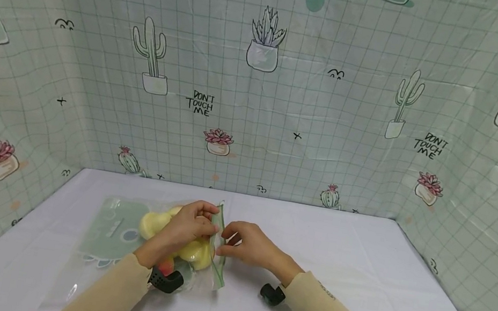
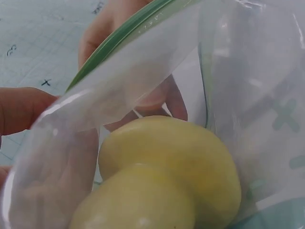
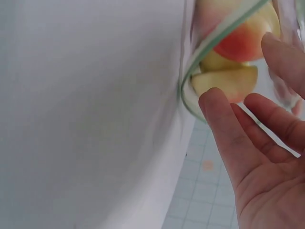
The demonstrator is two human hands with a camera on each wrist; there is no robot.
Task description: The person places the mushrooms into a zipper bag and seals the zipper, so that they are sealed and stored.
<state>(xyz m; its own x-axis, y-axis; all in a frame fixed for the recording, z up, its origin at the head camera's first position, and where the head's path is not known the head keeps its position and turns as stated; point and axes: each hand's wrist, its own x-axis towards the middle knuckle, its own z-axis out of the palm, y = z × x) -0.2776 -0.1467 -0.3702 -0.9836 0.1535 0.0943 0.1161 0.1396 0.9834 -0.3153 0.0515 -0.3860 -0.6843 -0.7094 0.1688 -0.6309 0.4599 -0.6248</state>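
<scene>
A clear zip bag with a green-edged mouth (image 1: 220, 281) lies on the table, its mouth facing right. Inside are several smooth yellow fruits (image 1: 195, 253) and a red-and-yellow one (image 3: 243, 43). My left hand (image 1: 186, 224) pinches the near side of the mouth between thumb and fingers. At the opening is my right hand (image 1: 247, 242), its fingers bent a little and spread apart in the right wrist view, fingertips right at the green rim. In the left wrist view, two yellow fruits (image 2: 176, 157) fill the bag, and the right fingers show through the clear plastic.
Flat clear plastic with a pale green printed panel (image 1: 113, 226) extends left of the fruit. A white cloth covers the table (image 1: 332, 277). Behind and at both sides hangs a grid-patterned curtain (image 1: 287, 101) with cactus prints. Each wrist wears a black camera mount (image 1: 272, 294).
</scene>
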